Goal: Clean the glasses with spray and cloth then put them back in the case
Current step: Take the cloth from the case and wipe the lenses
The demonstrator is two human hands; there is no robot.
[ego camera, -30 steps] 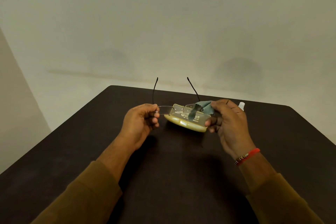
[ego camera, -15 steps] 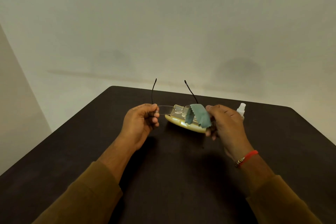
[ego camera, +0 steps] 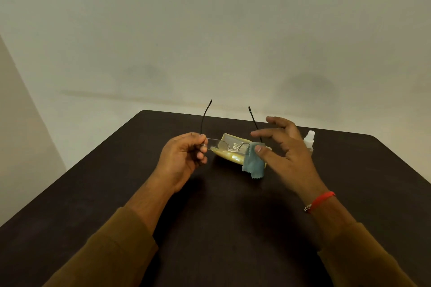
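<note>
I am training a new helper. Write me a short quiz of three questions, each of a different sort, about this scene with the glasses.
1. True or false: the left hand holds the glasses at one end of the frame.
2. Where is the cloth? A) flat on the table B) under the thumb of the right hand, hanging at the glasses C) inside the case
3. Fill in: the spray bottle stands to the ____ of the right hand.

Key: 1 true; 2 B; 3 right
</note>
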